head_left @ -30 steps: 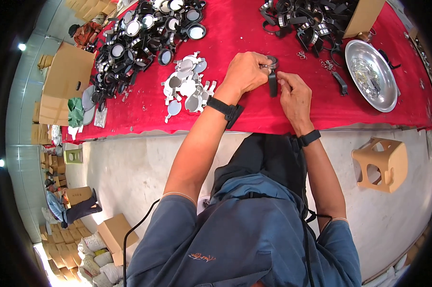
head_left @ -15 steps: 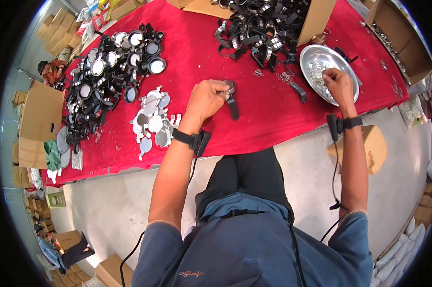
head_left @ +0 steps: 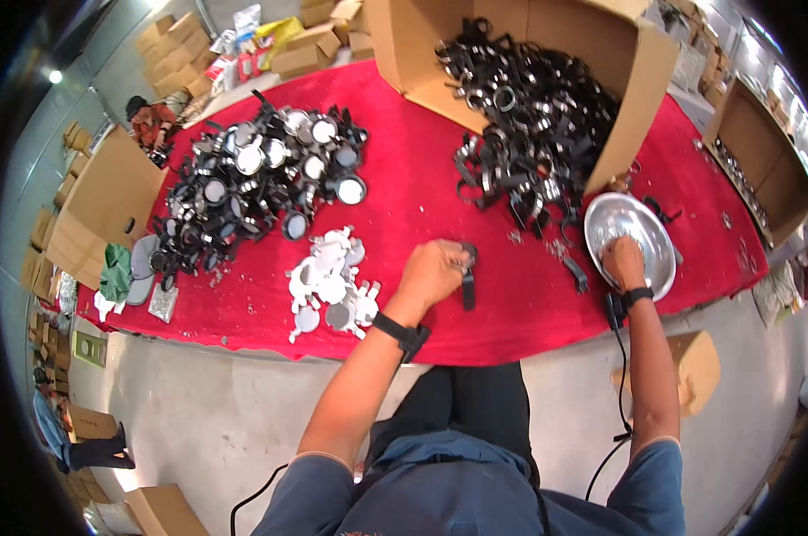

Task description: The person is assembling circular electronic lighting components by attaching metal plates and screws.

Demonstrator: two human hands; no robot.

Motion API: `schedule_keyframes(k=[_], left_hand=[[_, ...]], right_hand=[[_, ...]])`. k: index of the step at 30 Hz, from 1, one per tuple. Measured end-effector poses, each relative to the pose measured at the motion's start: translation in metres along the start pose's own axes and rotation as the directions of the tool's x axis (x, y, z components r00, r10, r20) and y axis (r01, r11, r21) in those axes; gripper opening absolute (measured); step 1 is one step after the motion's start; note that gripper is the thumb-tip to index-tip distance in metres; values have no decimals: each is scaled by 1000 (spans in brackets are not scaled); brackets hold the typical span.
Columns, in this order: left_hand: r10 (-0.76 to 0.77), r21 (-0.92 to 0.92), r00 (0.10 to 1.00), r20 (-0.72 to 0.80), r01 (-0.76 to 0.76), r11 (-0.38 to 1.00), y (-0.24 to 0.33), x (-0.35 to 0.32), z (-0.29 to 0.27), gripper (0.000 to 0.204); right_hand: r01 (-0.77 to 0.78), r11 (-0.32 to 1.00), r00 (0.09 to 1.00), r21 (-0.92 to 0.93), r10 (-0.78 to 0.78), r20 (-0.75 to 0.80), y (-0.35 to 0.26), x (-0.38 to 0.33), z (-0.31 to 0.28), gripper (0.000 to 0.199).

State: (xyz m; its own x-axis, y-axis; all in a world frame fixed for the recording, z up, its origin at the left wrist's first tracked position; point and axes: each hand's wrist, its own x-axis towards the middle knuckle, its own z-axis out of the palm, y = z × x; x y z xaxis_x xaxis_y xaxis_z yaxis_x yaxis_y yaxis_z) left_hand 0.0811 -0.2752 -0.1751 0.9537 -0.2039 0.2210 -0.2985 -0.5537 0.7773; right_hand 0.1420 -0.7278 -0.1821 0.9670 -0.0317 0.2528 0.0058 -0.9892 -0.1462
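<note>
My left hand (head_left: 433, 271) is closed around a small black part with a round head and a strap-like tail (head_left: 467, 284), held just above the red table cover (head_left: 404, 196). My right hand (head_left: 624, 260) reaches into a shiny round metal bowl (head_left: 632, 237) at the right, fingers down inside it; what they touch is hidden. A cluster of flat white and silver discs (head_left: 331, 281) lies just left of my left hand.
A large pile of black round-lensed parts (head_left: 261, 183) covers the left of the table. An open cardboard box (head_left: 520, 80) spills black frames at the back. Another open box (head_left: 761, 161) stands at the far right. A wooden stool (head_left: 690, 366) stands by my right side.
My right hand left the black part and moved right into the metal bowl. My left hand kept hold of the part. The view swung toward the right of the table.
</note>
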Motion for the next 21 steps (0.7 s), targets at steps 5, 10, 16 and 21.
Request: schedule_keyframes(k=[5, 10, 16, 21], left_hand=[[-65, -106, 998, -16, 63, 992, 11, -8, 2, 31], [-92, -62, 995, 31, 94, 994, 14, -5, -9, 32], [-113, -128, 993, 21, 114, 985, 14, -6, -10, 28], [-100, -88, 995, -8, 99, 991, 6, -11, -6, 28]], right_hand=[[-60, 993, 998, -97, 58, -24, -5, 2, 8, 24], [-31, 996, 999, -82, 34, 35, -4, 7, 7, 26], [-49, 995, 997, -83, 54, 58, 3, 3, 9, 25], [-69, 996, 997, 47, 70, -22, -3, -5, -2, 27]])
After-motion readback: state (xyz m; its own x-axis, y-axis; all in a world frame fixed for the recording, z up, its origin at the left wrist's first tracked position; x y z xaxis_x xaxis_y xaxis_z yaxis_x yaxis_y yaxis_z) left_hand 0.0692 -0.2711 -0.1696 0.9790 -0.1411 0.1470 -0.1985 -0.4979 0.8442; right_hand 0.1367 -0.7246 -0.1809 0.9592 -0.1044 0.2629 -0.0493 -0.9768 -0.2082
